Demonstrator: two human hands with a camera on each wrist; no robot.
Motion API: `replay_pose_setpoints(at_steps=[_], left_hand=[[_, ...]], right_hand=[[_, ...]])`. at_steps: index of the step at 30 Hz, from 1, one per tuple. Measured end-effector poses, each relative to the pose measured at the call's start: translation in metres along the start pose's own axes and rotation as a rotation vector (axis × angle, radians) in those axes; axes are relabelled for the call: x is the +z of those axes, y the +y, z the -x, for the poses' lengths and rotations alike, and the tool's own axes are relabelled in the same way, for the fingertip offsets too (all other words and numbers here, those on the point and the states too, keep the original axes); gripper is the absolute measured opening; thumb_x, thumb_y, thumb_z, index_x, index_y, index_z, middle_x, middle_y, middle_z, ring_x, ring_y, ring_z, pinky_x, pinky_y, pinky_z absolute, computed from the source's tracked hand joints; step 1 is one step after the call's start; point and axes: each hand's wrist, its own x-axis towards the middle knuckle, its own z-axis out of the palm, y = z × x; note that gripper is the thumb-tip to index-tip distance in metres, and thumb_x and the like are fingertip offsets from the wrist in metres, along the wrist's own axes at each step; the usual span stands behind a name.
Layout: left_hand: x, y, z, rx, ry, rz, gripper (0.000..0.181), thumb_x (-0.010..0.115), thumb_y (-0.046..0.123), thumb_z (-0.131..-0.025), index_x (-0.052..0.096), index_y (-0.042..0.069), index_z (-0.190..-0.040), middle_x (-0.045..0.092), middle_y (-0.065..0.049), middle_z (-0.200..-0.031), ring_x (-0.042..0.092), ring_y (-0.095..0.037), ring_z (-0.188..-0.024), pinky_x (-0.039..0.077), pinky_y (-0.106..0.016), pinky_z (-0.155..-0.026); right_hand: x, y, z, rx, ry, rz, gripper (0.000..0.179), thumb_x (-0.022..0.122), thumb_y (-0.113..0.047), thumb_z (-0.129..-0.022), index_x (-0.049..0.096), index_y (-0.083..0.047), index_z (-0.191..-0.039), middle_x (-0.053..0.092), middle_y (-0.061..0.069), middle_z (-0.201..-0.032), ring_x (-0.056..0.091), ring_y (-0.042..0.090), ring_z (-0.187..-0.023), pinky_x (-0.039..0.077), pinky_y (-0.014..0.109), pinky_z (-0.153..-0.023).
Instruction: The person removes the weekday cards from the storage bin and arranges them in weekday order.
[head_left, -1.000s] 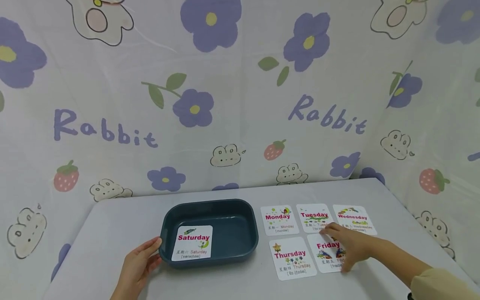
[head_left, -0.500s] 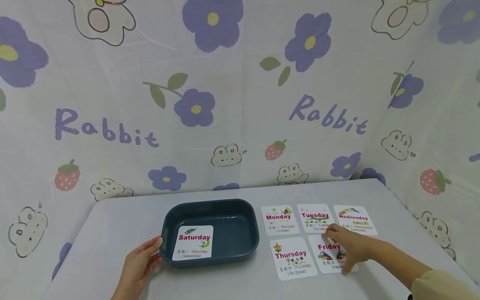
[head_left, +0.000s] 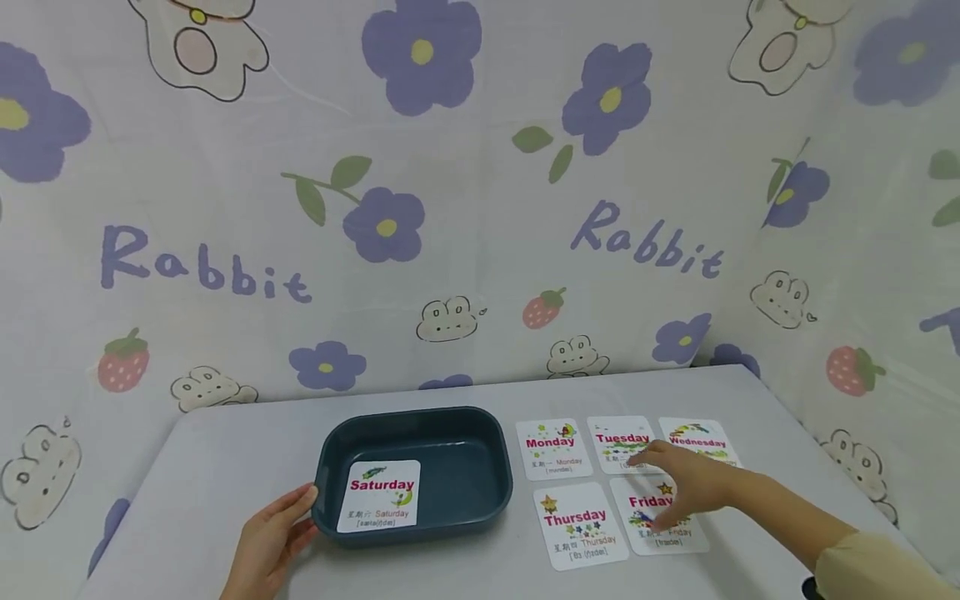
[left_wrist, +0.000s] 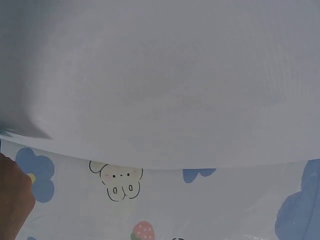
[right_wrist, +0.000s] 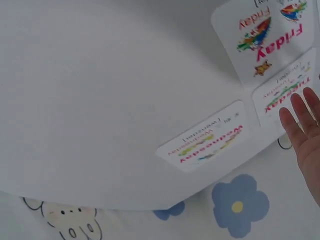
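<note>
Friday card [head_left: 671, 542] could skew if your spread right hand [head_left: 693, 480] drags over it; a tug from your left hand [head_left: 274, 533], pinching the left side of the tray [head_left: 468, 482], could slide Saturday [head_left: 381, 498]. Friday card lies lower right of the frame, beneath your right hand; touch is hard to tell.

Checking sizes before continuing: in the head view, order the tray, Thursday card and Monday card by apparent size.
1. Tray
2. Thursday card
3. Monday card; it lies farther away, so any real difference is unsure.
</note>
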Motion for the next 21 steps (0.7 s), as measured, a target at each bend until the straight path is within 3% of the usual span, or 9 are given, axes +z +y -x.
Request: replay_pose_setpoints(at_steps=[4, 13, 21], left_hand=[[0.000, -0.001, 0.001, 0.009, -0.009, 0.016, 0.069, 0.073, 0.030, -0.079, 0.044, -0.002, -0.133, 0.063, 0.009, -0.080, 0.058, -0.011, -0.072, 0.052, -0.020, -0.065], [0.000, -0.002, 0.002, 0.011, 0.005, 0.038, 0.064, 0.072, 0.029, -0.080, 0.047, 0.000, -0.131, 0.064, 0.010, -0.077, 0.059, -0.010, -0.070, 0.053, -0.019, -0.065], [0.000, -0.001, 0.004, 0.035, -0.025, 0.068, 0.062, 0.072, 0.026, -0.081, 0.047, -0.003, -0.130, 0.065, 0.009, -0.076, 0.059, -0.009, -0.070, 0.052, -0.019, -0.063]], right_hand=[[-0.013, -0.009, -0.011, -0.030, 0.046, -0.013, 0.067, 0.081, -0.042, -0.065, 0.057, -0.011, -0.119, 0.050, 0.014, -0.125, 0.046, 0.039, -0.116, 0.039, 0.059, -0.093], [-0.018, -0.034, -0.038, -0.106, 0.120, 0.002, 0.070, 0.077, -0.046, -0.069, 0.054, -0.009, -0.124, 0.053, 0.011, -0.123, 0.049, 0.037, -0.115, 0.043, 0.054, -0.090], [-0.016, -0.072, -0.073, -0.224, 0.130, -0.043, 0.065, 0.073, -0.051, -0.069, 0.058, -0.013, -0.119, 0.057, -0.002, -0.111, 0.053, 0.022, -0.101, 0.047, 0.041, -0.081]])
